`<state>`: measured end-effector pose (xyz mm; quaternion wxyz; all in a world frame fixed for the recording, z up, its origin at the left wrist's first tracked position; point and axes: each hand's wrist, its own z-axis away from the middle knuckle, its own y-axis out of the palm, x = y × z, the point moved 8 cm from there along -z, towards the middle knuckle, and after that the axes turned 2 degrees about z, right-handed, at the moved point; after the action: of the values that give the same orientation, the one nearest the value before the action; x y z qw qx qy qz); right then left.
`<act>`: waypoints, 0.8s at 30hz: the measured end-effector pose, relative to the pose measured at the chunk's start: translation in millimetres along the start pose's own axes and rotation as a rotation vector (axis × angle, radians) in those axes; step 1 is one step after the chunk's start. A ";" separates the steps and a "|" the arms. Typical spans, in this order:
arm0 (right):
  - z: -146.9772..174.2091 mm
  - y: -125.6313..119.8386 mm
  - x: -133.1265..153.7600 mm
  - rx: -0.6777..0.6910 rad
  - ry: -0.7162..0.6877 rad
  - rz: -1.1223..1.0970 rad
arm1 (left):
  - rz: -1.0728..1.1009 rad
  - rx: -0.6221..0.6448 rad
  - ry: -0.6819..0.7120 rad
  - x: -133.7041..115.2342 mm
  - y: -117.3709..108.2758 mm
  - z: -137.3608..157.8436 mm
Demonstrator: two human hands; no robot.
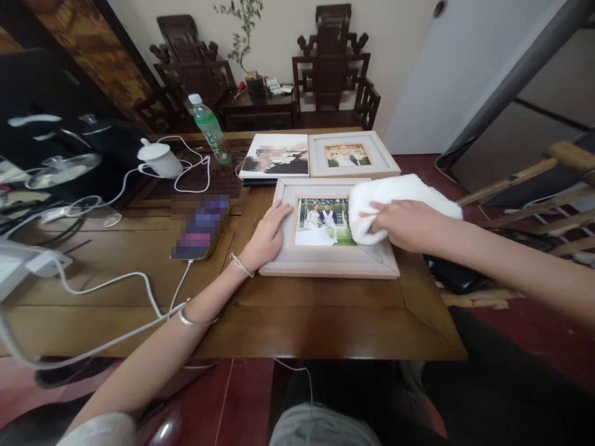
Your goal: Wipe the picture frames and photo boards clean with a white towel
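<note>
A pale wooden picture frame (325, 263) lies face up near the table's front edge, with a photo (323, 222) of two people inside a wide mat. Across its left border rests my left hand (267, 238), fingers stretched out flat on the wood. My right hand (395, 220) is closed on a folded white towel (409, 189), which presses on the frame's right side and covers the photo's right edge. Part of the towel hangs past the frame's right side. Touching or nearly touching behind are a second pale frame (388, 160) and a white photo album (279, 141).
On the wooden table (325, 316) left of the frame are a phone (202, 226) on a charging cable, a green-labelled bottle (209, 130), a lidded white cup (160, 159) and tangled white cables (134, 275). Dark carved chairs (332, 68) stand behind; a wooden chair (534, 179) is at right.
</note>
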<state>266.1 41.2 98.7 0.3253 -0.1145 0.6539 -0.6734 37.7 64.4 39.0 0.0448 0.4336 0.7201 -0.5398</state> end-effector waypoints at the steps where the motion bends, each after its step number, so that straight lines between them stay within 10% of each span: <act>1: -9.5 1.7 -4.4 0.025 -0.003 0.034 | -0.003 -0.003 0.002 0.1 -0.1 0.2; 11: -74.7 16.6 8.8 -0.074 -0.080 0.261 | -0.005 -0.020 -0.005 0.2 -2.8 1.7; 24: 28.2 -23.6 106.8 0.176 -0.226 -0.361 | -0.051 -0.014 -0.004 0.2 0.6 0.5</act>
<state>194.2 -45.9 95.6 0.2794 -0.2755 0.5212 -0.7579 37.8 64.1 38.2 0.0352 0.4138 0.7345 -0.5367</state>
